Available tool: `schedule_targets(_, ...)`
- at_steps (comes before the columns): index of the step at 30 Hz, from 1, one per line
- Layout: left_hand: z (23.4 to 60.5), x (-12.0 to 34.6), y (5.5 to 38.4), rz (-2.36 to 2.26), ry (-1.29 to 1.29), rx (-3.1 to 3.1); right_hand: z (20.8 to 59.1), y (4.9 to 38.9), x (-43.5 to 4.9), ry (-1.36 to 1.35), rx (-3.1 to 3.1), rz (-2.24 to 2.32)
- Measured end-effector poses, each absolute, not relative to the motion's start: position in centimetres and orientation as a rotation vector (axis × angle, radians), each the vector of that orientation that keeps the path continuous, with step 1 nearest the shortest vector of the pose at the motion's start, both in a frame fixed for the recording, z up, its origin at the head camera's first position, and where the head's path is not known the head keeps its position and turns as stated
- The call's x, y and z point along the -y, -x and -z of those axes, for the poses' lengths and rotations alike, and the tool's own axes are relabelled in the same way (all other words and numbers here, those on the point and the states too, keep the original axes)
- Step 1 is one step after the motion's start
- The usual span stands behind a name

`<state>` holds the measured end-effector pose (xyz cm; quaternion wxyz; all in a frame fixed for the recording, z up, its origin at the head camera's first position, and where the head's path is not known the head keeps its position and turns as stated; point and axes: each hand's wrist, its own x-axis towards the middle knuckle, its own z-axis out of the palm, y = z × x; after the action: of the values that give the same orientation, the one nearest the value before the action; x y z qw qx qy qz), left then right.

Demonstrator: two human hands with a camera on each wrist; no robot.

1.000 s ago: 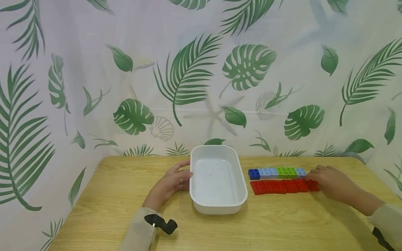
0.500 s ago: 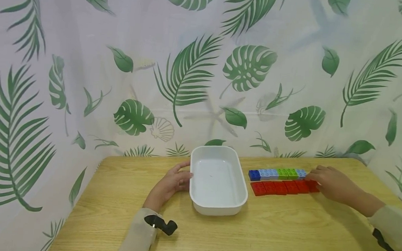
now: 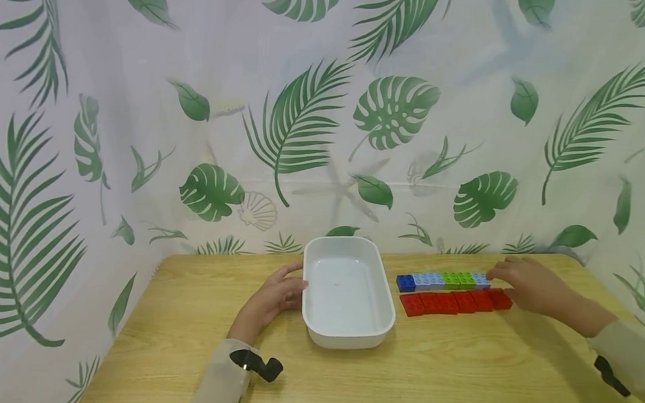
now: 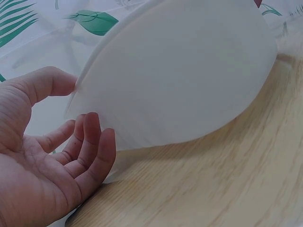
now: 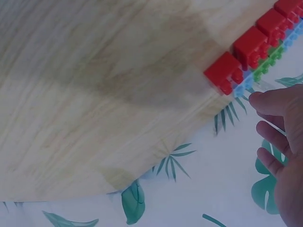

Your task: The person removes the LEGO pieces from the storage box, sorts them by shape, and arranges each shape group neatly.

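A white plastic tub (image 3: 347,292) stands on the table. My left hand (image 3: 272,297) holds its left side, thumb at the rim; in the left wrist view the curled fingers (image 4: 106,146) are against the tub's outer wall. To the right of the tub, several red toy building blocks (image 3: 449,303) lie in a row. Behind them runs a second row with a dark blue block (image 3: 405,283), light blue blocks (image 3: 430,281) and green blocks (image 3: 458,281). My right hand (image 3: 536,288) hovers by the right end of both rows, its fingers apart from the end red block (image 5: 223,73) and holding nothing.
The wooden table (image 3: 344,388) reaches back to a leaf-printed curtain (image 3: 326,134), which also hangs at both sides. A black strap (image 3: 257,364) sits on the left sleeve and another black strap (image 3: 611,374) on the right one.
My right hand has let go of the red block at the row's right end and lifted slightly up and back. My left hand stays at the tub.
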<state>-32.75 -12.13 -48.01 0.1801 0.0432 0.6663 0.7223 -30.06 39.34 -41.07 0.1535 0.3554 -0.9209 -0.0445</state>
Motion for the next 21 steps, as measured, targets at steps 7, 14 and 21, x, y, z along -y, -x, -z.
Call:
schedule_targets(7,47.9,11.9,32.6,-2.055,-0.135,-1.878,39.0,30.6,-37.9,-1.000,2.619,0.100)
schedule_targets(14,48.1,11.8,32.7,-2.063,-0.127,-1.875,37.7,30.9,-36.1,-0.985,2.548,0.032)
schedule_targets(21,47.7,11.9,32.5,-2.015,-0.116,-1.942,37.1,30.8,-33.5,-1.030,2.438,0.009)
